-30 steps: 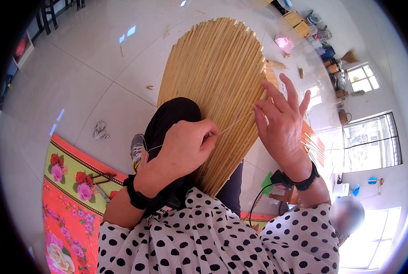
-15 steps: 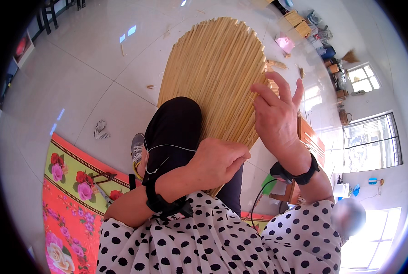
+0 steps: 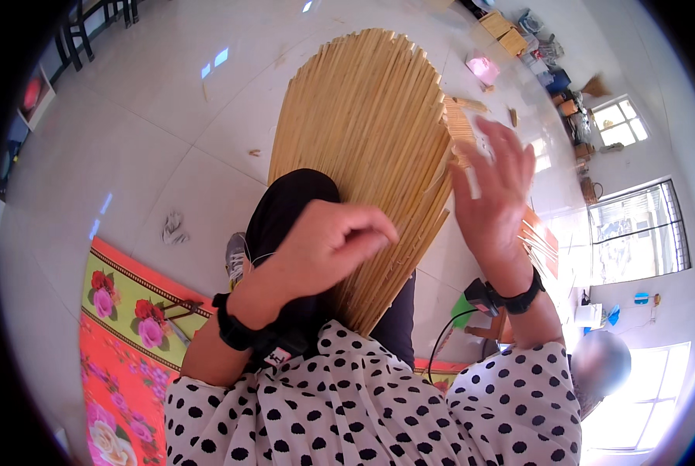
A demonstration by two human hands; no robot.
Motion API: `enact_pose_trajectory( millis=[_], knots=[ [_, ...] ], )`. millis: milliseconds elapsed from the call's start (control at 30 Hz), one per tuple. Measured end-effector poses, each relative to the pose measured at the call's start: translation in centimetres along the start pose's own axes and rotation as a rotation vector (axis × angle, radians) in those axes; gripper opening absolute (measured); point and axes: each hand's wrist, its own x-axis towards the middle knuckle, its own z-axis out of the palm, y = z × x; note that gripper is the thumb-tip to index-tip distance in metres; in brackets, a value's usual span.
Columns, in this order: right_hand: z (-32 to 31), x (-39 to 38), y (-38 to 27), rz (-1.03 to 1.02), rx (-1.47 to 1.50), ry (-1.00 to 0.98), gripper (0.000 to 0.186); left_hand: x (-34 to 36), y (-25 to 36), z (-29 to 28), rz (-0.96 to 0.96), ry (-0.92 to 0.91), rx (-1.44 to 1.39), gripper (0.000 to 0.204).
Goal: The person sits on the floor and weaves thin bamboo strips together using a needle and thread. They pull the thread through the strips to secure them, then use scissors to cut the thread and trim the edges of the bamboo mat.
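Observation:
A flat, round-ended panel of thin straw-coloured sticks (image 3: pixel 363 116) lies across my lap, its narrow end against my spotted shirt. Over its near part hovers my left hand (image 3: pixel 324 245), fingers curled and thumb drawn to the forefinger. Whatever is in that pinch, if anything, is too small or blurred to see. A pale thread (image 3: pixel 262 257) shows beside the left wrist, over my dark trouser leg. My right hand (image 3: pixel 493 190) is raised at the panel's right edge, fingers spread and smeared by motion, with nothing visible in it.
A red floral mat (image 3: pixel 130 357) covers the floor at left, with a crumpled scrap (image 3: pixel 174 227) beyond it. At right are a wooden piece with loose sticks (image 3: pixel 540 241) and a green object (image 3: pixel 460 311). Another person's head (image 3: pixel 600 363) appears at lower right.
My left hand has lifted and shifted slightly up and left, uncovering the panel's near part. My right hand has moved a little right, off the panel's edge, its fingers opening wider.

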Motion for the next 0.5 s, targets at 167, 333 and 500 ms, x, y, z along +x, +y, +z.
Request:
enact_pose_trajectory(
  millis=[167, 333, 500],
  knots=[
    [-1.4, -2.7, 0.0, 0.547, 0.267, -0.166, 0.030, -0.1, 0.3, -1.5, -0.038, 0.197, 0.155, 0.005],
    [0.5, -3.5, -1.8, 0.691, 0.584, -0.279, 0.024, 0.0, 0.3, -1.4, 0.023, 0.261, 0.255, 0.004],
    [1.1, -3.9, -2.1, 0.734, 0.607, -0.291, 0.022, 0.3, 0.7, -1.6, 0.076, 0.306, 0.383, 0.006]
  ],
)
